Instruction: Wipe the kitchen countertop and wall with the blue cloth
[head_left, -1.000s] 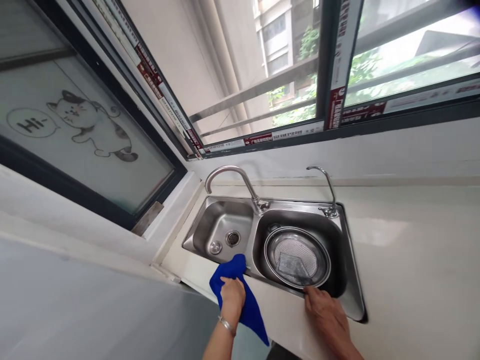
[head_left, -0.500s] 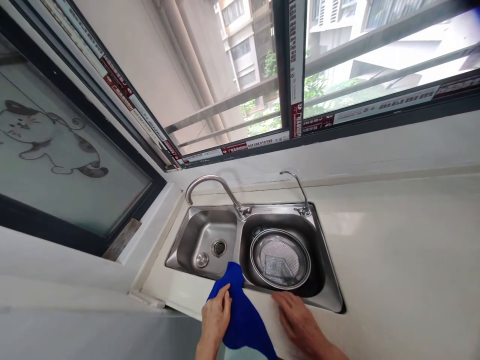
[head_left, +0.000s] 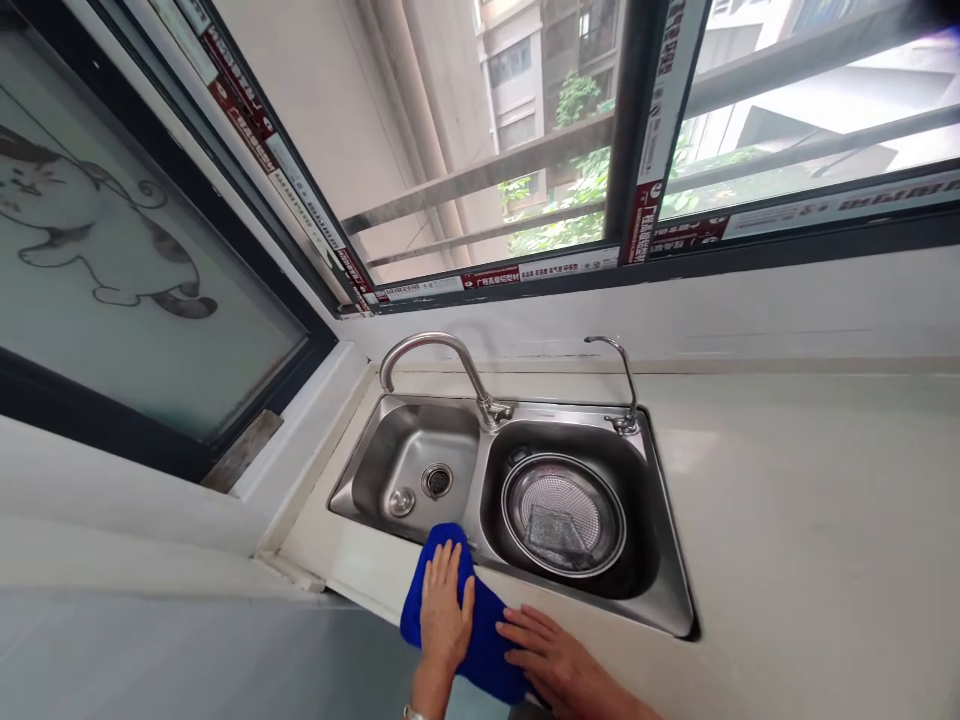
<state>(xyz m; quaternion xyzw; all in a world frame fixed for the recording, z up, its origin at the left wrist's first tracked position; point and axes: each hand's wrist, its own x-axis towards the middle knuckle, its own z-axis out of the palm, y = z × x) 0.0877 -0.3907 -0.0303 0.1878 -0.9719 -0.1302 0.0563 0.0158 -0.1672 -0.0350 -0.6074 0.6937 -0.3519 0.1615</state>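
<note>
A blue cloth (head_left: 480,630) lies on the pale countertop (head_left: 810,560) at the front rim of a double steel sink (head_left: 675,600). My left hand (head_left: 444,610) rests flat on the cloth with its fingers stretched out toward the sink. My right hand (head_left: 551,655) lies beside it, fingers extended, with the fingertips touching the cloth's right edge. Neither hand grips anything.
The left basin (head_left: 409,455) holds a drain and a loose plug. A round metal strainer bowl (head_left: 564,515) with something grey in it sits in the right basin. Two taps (head_left: 465,365) stand at the sink's back. A window runs behind; a frosted pane with a cat drawing (head_left: 112,250) is at left.
My left hand went from gripping the bunched cloth to lying flat on it. My right hand slid left from the sink's front rim to the cloth's edge. The cloth now lies spread flatter.
</note>
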